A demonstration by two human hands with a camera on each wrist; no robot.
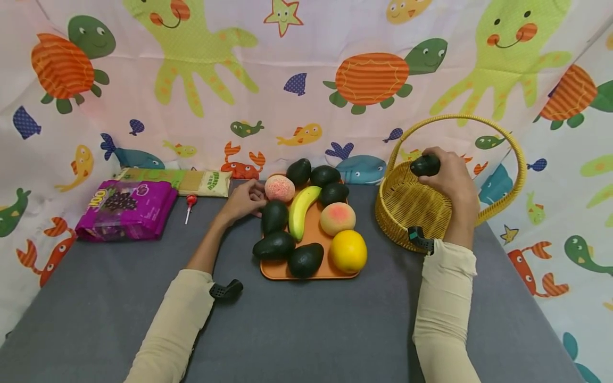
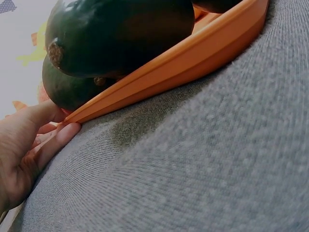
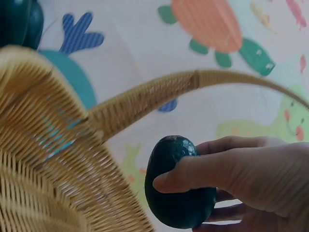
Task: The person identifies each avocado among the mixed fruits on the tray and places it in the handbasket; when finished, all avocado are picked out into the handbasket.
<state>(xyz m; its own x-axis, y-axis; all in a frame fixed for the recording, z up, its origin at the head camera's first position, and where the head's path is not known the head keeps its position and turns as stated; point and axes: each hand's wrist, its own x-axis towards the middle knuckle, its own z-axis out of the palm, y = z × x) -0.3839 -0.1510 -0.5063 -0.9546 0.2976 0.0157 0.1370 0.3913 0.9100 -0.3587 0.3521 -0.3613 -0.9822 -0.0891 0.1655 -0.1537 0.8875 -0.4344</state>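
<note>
My right hand (image 1: 450,173) grips a dark green avocado (image 1: 425,165) above the yellow wicker basket (image 1: 390,218), under its arched handle. In the right wrist view the thumb lies across the avocado (image 3: 176,203). At the far left side of the orange tray (image 1: 308,273), my left hand (image 1: 243,202) pinches the rim; the left wrist view has its fingertips above and below the tray's edge (image 2: 159,72). On the tray lie several avocados (image 1: 306,260), a banana (image 1: 303,213), a pale pink-speckled round fruit (image 1: 280,189), a peach (image 1: 338,218) and a yellow-orange round fruit (image 1: 348,251).
Left of the tray lie a purple package with grapes on it (image 1: 126,210), a long pack of what looks like noodles (image 1: 203,182) and a red lollipop (image 1: 191,200). A grey cloth covers the table (image 1: 306,330). Behind hangs a curtain (image 1: 297,48) printed with sea animals.
</note>
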